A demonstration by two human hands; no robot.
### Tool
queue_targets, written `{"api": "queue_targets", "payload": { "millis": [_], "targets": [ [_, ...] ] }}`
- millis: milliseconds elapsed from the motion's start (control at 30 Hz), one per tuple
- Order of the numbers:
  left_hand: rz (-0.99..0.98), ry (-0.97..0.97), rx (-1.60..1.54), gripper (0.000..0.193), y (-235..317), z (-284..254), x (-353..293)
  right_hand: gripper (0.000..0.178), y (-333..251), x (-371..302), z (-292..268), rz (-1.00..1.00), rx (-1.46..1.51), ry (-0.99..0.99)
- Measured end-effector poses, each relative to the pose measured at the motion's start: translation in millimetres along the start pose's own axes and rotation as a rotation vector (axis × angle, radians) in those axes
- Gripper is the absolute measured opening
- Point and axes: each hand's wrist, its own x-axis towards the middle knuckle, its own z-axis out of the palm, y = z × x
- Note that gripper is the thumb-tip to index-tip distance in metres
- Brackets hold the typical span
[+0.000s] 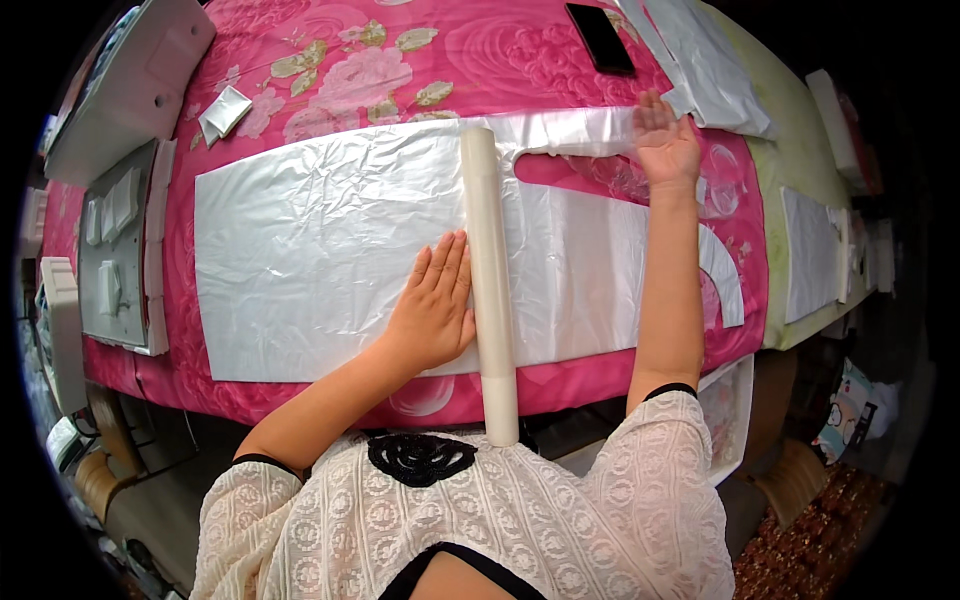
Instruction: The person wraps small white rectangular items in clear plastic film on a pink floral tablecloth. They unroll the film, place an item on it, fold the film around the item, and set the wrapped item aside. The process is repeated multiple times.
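Note:
A thin white plastic sheet (290,240), shaped like a disposable apron with long cut-out straps at its right end, lies spread and wrinkled on the table. Across its middle rests a cream-coloured tube (487,250), its near end reaching past the table edge to my shirt. My left hand (432,305) lies flat on the sheet, fingers stretched together, close against the tube's left side. At the far right my right hand (666,145) is palm up with its fingers extended, at the end of the upper strap. Whether it touches the plastic I cannot tell.
A black phone (600,38) lies at the back right beside stacked plastic sheets (715,75). A small folded white packet (225,113) sits at the back left. Further left, a grey tray (120,290) holds several folded packets. The pink floral cloth (340,80) covers the table.

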Motion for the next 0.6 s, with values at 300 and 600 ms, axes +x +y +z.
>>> {"api": "queue_targets", "payload": {
  "millis": [300, 600],
  "targets": [
    [0.012, 0.000, -0.027, 0.069, -0.1, 0.2, 1.2, 0.046, -125.8, 38.1, -44.5, -0.301, 0.087, 0.190],
    [-0.003, 0.012, 0.000, 0.070, -2.6, 4.2, -1.4, 0.038, 39.4, -97.9, 128.0, -0.265, -0.427, -0.358]
  ]
}}
